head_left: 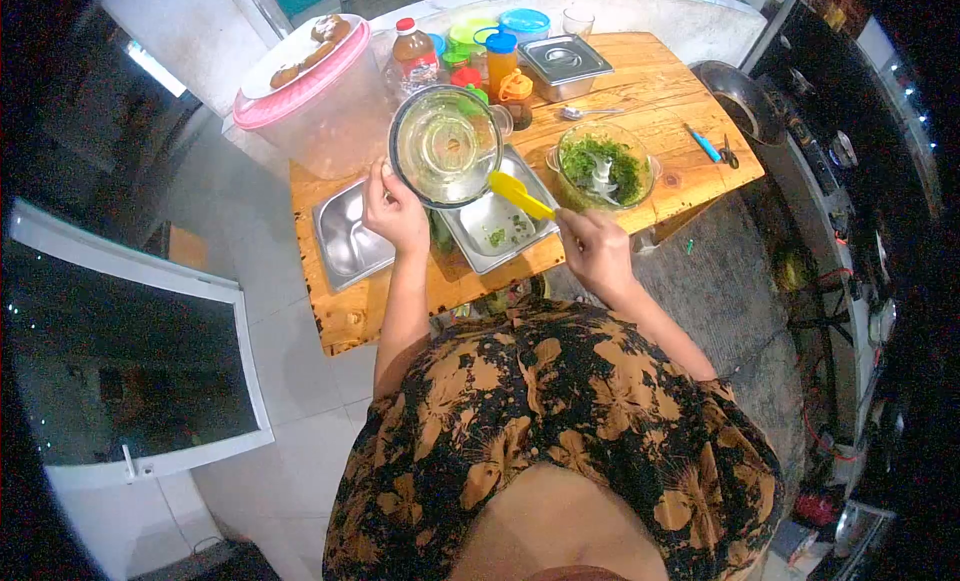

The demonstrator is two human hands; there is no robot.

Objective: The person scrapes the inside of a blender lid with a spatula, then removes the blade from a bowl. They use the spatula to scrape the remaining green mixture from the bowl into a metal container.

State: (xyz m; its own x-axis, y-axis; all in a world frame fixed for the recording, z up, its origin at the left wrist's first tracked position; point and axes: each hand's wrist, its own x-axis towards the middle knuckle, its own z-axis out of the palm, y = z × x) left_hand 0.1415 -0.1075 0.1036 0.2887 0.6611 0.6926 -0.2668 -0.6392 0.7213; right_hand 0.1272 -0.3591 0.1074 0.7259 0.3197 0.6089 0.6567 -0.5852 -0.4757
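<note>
Showing its open mouth to the person, the clear container [445, 146] is tilted up above the far end of a steel tray [478, 231], w/ wet-looking residue inside. L hand [395, 211] has it pinched at the near-left side, thumb up by the rim. R hand [595, 246] is closed round the handle of a yellow spatula [520, 195], its blade at the container's lower-R edge; can't tell if they touch. Few green bits [498, 238] lie in the tray. Just R, on the worktop [660, 91]: a glass bowl [566, 186] of chopped greens [625, 161], w/ a pale, blade-like part [602, 179] lying on top.

Risks: L grip is one-sided, so a hard push from the spatula cd twist the container loose, esp. if the rim's wet. Residue flicked off the spatula cd miss tray & bowl & land on the worktop. If that pale part is a cutter, fingers reaching into the greens cd get nicked. Container's also close to the bottles [415, 56] behind; a wide swing cd knock one.
</note>
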